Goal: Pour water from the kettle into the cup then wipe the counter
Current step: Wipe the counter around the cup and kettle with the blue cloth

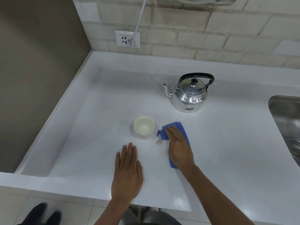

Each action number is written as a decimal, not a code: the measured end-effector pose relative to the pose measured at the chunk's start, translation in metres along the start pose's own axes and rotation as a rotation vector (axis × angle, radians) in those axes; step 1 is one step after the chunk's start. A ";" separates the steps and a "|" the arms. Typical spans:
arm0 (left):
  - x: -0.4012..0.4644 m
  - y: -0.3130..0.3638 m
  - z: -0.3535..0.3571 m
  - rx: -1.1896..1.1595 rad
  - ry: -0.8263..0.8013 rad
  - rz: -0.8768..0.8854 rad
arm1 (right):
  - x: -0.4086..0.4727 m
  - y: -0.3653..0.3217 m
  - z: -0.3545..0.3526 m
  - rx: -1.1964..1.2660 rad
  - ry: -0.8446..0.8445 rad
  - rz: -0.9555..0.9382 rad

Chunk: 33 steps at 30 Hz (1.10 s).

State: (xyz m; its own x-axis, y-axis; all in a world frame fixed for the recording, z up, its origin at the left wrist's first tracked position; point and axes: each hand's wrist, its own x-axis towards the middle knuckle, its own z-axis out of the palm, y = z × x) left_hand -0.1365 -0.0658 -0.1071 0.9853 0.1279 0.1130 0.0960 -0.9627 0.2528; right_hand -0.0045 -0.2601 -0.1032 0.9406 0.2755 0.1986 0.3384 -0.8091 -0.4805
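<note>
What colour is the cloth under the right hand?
Blue; the folded blue cloth shows clearly in the head view.

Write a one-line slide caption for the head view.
Right hand presses a blue cloth on the white counter beside the cup; left hand lies flat, kettle behind.

Steel kettle (189, 93) upright, lid on, spout left; cup (143, 127) w/ water; blue cloth (176, 140) flat beside cup.

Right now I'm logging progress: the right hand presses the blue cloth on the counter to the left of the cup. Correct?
Not quite. The head view shows the right hand pressing the blue cloth on the counter to the right of the cup, not the left.
</note>
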 end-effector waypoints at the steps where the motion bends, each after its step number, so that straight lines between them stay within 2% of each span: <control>1: 0.000 0.000 0.000 -0.004 -0.007 -0.003 | -0.007 0.002 -0.001 0.004 -0.004 -0.020; 5: 0.001 -0.002 0.000 -0.003 -0.020 -0.010 | 0.023 0.009 -0.009 0.062 0.004 0.012; 8: 0.000 -0.002 0.001 0.002 -0.023 -0.009 | 0.056 -0.012 -0.002 0.088 0.016 0.032; 12: 0.000 -0.003 0.002 -0.006 -0.016 -0.004 | 0.023 -0.017 0.011 0.115 -0.065 0.006; 16: -0.001 -0.002 0.002 -0.035 -0.024 -0.009 | -0.019 -0.005 -0.020 0.086 -0.124 -0.036; 22: 0.001 -0.002 0.001 -0.027 -0.024 -0.014 | 0.041 -0.007 -0.026 0.025 -0.095 0.066; 25: -0.001 -0.003 0.002 -0.017 -0.029 -0.002 | 0.032 -0.021 -0.012 0.122 -0.197 0.064; 26: -0.001 -0.003 0.002 -0.017 -0.020 -0.001 | 0.018 -0.021 -0.008 0.147 -0.213 -0.045; 28: 0.000 -0.004 0.003 -0.019 -0.013 -0.002 | -0.013 -0.018 -0.010 0.253 -0.047 -0.097; 30: 0.000 -0.003 0.003 -0.014 -0.002 -0.001 | -0.031 0.001 -0.028 0.105 -0.112 -0.288; 33: -0.001 -0.001 0.002 -0.022 0.007 0.007 | -0.014 0.026 -0.044 0.055 -0.139 -0.158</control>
State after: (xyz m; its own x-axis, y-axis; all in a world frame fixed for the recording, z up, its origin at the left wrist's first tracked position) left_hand -0.1369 -0.0651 -0.1092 0.9848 0.1234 0.1219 0.0862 -0.9580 0.2736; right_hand -0.0105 -0.3078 -0.0806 0.8694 0.4685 0.1569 0.4792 -0.7219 -0.4992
